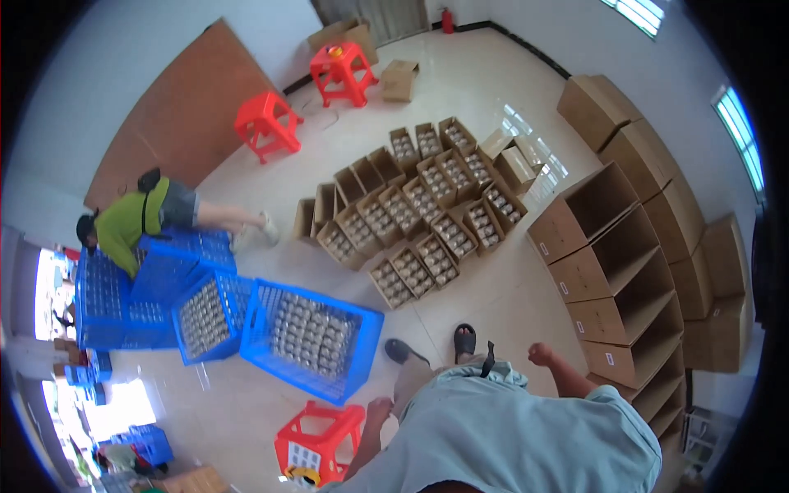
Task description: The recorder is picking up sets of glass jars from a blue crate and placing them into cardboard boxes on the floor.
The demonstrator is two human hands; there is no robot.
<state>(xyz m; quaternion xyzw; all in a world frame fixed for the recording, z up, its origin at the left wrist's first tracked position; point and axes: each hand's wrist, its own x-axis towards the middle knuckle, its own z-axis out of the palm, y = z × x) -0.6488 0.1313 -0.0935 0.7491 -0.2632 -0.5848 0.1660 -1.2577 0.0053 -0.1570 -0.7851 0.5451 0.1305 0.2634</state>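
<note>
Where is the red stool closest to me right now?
In the head view, the red stool stands on the floor low and left, beside your left hand, just below the nearest blue crate.

red stools (265, 123); stacked cardboard boxes (608, 246); crouching person (136, 220)

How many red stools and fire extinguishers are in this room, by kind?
Red stools: 3
Extinguisher: 1
Total: 4
</note>
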